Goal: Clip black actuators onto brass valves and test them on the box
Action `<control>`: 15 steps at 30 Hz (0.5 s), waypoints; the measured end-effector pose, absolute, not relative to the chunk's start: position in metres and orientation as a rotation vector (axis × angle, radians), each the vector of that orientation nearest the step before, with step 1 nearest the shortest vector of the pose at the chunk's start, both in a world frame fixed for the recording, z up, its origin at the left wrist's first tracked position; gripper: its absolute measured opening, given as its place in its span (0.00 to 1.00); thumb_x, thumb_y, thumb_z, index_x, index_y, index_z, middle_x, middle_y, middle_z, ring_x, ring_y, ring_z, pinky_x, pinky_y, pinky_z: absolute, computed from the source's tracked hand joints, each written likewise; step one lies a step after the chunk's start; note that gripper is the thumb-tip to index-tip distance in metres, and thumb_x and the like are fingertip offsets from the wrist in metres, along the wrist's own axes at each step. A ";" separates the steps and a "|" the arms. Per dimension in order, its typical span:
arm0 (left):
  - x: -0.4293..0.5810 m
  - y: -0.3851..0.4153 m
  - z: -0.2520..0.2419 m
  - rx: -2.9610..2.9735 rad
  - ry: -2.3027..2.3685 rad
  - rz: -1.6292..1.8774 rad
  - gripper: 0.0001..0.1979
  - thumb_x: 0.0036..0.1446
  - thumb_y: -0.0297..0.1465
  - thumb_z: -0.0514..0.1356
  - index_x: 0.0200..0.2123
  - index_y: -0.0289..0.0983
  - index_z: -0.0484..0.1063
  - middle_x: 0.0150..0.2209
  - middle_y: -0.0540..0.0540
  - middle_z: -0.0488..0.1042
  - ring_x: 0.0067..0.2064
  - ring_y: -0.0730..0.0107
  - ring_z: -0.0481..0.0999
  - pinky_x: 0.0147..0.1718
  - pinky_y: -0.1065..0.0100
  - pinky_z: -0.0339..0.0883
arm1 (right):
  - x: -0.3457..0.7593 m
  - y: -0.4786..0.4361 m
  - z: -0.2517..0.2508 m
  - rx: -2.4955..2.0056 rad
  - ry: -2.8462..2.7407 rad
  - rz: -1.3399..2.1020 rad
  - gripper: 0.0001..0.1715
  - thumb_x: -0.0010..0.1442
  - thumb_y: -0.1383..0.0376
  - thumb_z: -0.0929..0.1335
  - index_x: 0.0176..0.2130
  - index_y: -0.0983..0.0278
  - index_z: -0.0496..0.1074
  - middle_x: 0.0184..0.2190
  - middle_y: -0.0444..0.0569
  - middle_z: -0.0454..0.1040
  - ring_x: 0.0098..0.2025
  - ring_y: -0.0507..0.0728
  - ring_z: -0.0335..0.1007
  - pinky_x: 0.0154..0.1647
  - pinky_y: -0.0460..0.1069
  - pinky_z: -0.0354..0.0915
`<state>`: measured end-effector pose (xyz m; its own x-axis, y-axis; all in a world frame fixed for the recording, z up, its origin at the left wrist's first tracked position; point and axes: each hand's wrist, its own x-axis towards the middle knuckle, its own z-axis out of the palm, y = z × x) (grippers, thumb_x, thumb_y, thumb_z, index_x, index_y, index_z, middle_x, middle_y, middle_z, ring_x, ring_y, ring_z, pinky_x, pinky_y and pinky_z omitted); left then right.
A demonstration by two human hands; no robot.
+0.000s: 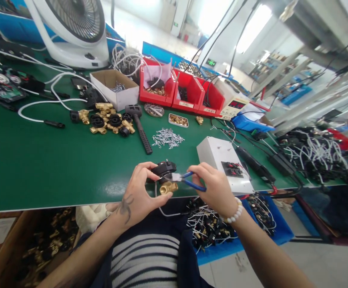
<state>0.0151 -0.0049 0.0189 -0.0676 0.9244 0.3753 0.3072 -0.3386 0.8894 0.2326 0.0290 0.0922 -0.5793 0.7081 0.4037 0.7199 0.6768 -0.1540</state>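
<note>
Near the front edge of the green table, my left hand [142,190] grips a black-topped brass valve [168,188], its thumb by the brass body and its fingers at the black housing [164,169]. A thin grey cable [156,198] hangs from this part below the table edge. My right hand [211,186] is closed round the blue handles of pliers [188,180]. The pliers' jaws point left and meet the valve just under the black housing; what lies between them is too small to make out. Behind the hands is a pile of small metal clips [167,138].
A hammer [140,130] lies beside several brass fittings [107,120]. Farther back stand red bins [188,94], a white carton [113,90] and a fan [77,28]. To the right is a grey switch box [222,164]; a blue crate [210,252] of cabled parts sits below.
</note>
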 end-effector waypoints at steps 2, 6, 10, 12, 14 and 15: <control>0.015 -0.004 0.019 1.650 1.321 1.432 0.16 0.47 0.33 0.70 0.35 0.38 0.66 0.49 0.40 0.72 0.52 0.58 0.74 0.52 0.54 0.70 | 0.233 0.028 0.095 -1.082 -2.201 -0.055 0.09 0.63 0.73 0.64 0.42 0.61 0.69 0.33 0.47 0.73 0.32 0.54 0.70 0.33 0.48 0.65; 0.013 -0.004 0.018 1.639 1.317 1.436 0.16 0.46 0.33 0.70 0.35 0.38 0.66 0.49 0.40 0.72 0.52 0.58 0.74 0.53 0.54 0.70 | 0.231 0.028 0.088 -1.069 -2.102 -0.123 0.11 0.61 0.74 0.64 0.42 0.61 0.67 0.32 0.46 0.71 0.30 0.53 0.68 0.31 0.47 0.64; 0.013 -0.004 0.018 1.618 1.338 1.436 0.16 0.46 0.34 0.70 0.34 0.38 0.66 0.49 0.40 0.72 0.51 0.58 0.74 0.52 0.55 0.70 | 0.230 0.031 0.086 -1.147 -2.525 -0.047 0.12 0.60 0.76 0.62 0.39 0.62 0.69 0.28 0.46 0.71 0.25 0.53 0.65 0.26 0.47 0.59; 0.012 -0.004 0.018 1.612 1.329 1.433 0.16 0.46 0.34 0.70 0.34 0.39 0.66 0.48 0.41 0.72 0.51 0.58 0.74 0.52 0.55 0.70 | 0.231 0.032 0.089 -1.142 -2.327 -0.054 0.11 0.62 0.75 0.63 0.41 0.62 0.69 0.31 0.46 0.72 0.29 0.53 0.67 0.30 0.47 0.62; 0.012 -0.004 0.019 1.607 1.314 1.427 0.16 0.46 0.34 0.70 0.34 0.39 0.66 0.48 0.41 0.72 0.51 0.59 0.75 0.51 0.56 0.70 | 0.232 0.031 0.090 -1.090 -2.078 -0.082 0.10 0.63 0.73 0.64 0.43 0.61 0.67 0.33 0.45 0.72 0.31 0.53 0.68 0.33 0.47 0.63; 0.012 -0.004 0.020 1.604 1.312 1.424 0.16 0.46 0.34 0.70 0.33 0.39 0.66 0.48 0.42 0.72 0.51 0.59 0.75 0.51 0.56 0.70 | 0.232 0.031 0.090 -1.070 -2.054 -0.093 0.11 0.62 0.73 0.65 0.43 0.61 0.67 0.33 0.45 0.71 0.30 0.53 0.67 0.32 0.47 0.63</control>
<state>0.0122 -0.0035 0.0196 -0.0729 0.9347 0.3478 0.2702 -0.3172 0.9091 0.2323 0.0313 0.0899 -0.3213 0.6575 0.6815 0.7165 0.6393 -0.2790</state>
